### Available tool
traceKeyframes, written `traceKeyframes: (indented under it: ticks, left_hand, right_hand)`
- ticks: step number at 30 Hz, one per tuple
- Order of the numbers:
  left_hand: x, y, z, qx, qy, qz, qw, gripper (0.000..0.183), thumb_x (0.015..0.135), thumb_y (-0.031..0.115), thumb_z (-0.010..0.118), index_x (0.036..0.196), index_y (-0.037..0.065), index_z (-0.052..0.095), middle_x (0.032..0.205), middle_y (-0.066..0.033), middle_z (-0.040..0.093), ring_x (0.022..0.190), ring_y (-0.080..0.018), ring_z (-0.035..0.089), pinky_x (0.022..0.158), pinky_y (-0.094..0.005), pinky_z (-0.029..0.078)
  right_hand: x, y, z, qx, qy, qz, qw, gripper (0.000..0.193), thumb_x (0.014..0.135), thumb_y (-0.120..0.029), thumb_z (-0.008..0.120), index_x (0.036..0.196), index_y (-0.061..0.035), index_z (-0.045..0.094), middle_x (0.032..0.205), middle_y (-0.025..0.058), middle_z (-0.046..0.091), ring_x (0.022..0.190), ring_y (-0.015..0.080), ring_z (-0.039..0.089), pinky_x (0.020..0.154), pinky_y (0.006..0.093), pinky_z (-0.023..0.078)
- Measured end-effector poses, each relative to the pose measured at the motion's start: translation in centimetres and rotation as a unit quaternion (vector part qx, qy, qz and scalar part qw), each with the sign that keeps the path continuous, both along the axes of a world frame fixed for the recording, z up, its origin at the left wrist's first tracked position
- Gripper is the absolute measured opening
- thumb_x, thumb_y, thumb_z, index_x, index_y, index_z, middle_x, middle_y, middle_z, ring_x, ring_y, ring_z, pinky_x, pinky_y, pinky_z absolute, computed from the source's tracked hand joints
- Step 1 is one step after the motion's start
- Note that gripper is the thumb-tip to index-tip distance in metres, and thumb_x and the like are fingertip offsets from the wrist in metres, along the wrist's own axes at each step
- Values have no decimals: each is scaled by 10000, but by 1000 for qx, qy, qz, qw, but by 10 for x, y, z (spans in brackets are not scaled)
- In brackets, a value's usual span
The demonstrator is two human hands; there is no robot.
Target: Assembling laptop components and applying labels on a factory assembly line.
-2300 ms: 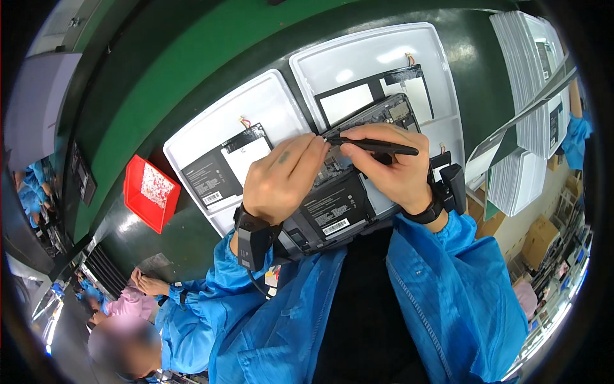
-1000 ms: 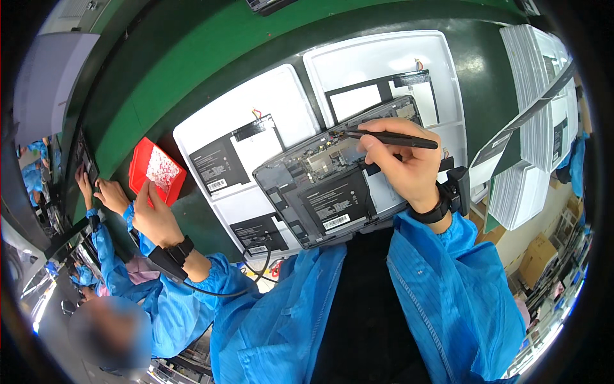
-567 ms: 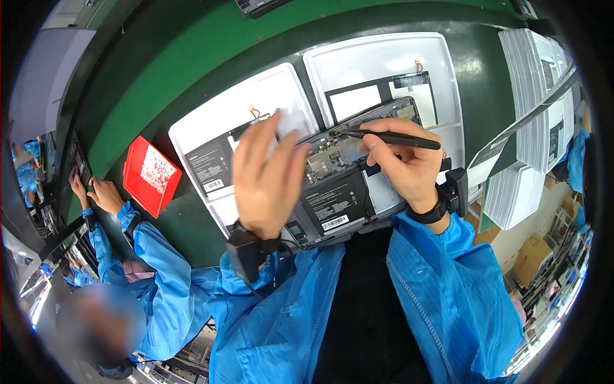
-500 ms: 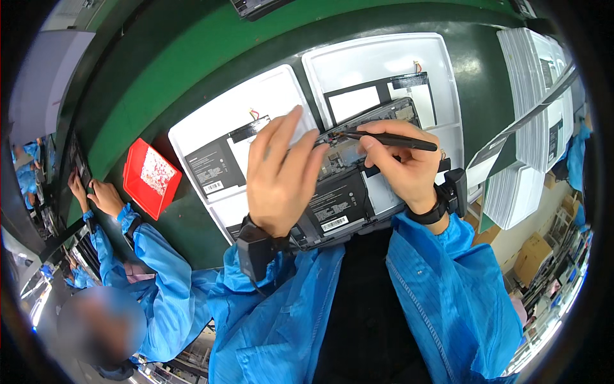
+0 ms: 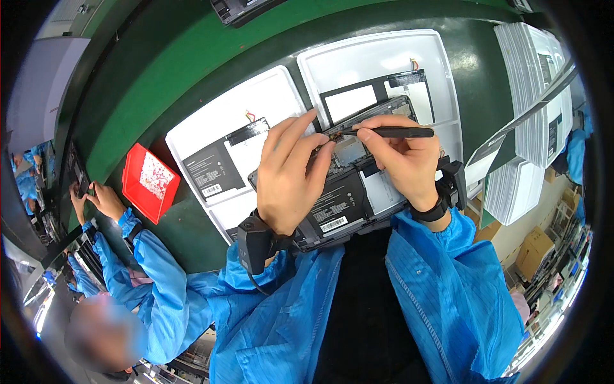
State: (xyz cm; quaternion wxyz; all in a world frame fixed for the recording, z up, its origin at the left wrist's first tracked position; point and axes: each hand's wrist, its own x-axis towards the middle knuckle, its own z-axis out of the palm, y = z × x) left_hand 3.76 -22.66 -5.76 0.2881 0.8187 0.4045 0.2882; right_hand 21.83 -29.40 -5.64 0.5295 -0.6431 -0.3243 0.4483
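In front of me lies an opened tablet-like device (image 5: 403, 105), tilted, its circuit board bare and a black battery (image 5: 336, 203) in its lower half. My right hand (image 5: 409, 163) is closed round a pair of black tweezers (image 5: 409, 132). Their tip points left, at small coloured wires near the board's upper middle. Over the device's left part is my left hand (image 5: 291, 173), fingers stretched and apart, holding nothing that I can see. Its index finger and thumb come close to the tweezers' tip. The palm hides part of the device beneath.
Two white trays (image 5: 185, 137) (image 5: 352, 48) lie under and behind the device, holding flat black-and-white batteries with coloured leads. Left stands a red bin (image 5: 167, 198) with small bits inside. White trays (image 5: 521, 77) are stacked right. A co-worker's hands (image 5: 105, 200) handle a dark device far left.
My left hand has moved slightly right and its index finger and thumb have come nearer the tweezers' tip. The tweezers now lie more level and have shifted a little left.
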Motion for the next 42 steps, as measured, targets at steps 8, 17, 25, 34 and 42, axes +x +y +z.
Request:
traceKeyframes:
  ticks: [8,17,25,34,42]
  left_hand:
    - [0,-3,-1,-9,2,23,1000,130,816,19,783,930,-16,732,1200,-172,716,1089,-345,676,958,-426,530]
    - [2,-1,-2,-21,3,39,999,139,818,17,767,942,-13,710,1156,-177,714,1059,-359,670,896,-425,544]
    - [6,0,5,-66,23,63,996,121,838,29,752,946,-2,707,1096,-166,738,1013,-336,701,881,-399,548]
    - [-10,-6,0,118,100,-64,986,306,767,-1,793,1064,53,744,1125,-99,706,954,-290,704,757,-388,595]
    - [-13,-5,0,127,111,-78,983,333,757,2,795,1081,57,743,1133,-111,708,968,-293,702,775,-380,600]
  right_hand:
    - [-2,1,0,4,-12,16,1000,143,886,-18,775,1028,3,777,767,-30,707,602,-28,503,502,147,340]
    - [-1,1,0,-3,-15,14,1000,150,885,-20,776,1033,1,780,782,-30,713,605,-28,493,503,148,335]
    - [-1,1,-4,2,-44,28,999,145,871,-29,785,1014,-11,786,749,-20,715,585,-12,514,494,161,356]
    - [-3,3,-6,31,-83,18,996,125,872,-20,781,996,-5,781,758,-6,725,598,-6,552,510,156,395]
    - [-2,0,-4,33,6,-1,999,172,880,0,776,1048,28,754,766,-9,705,622,-14,569,513,139,409]
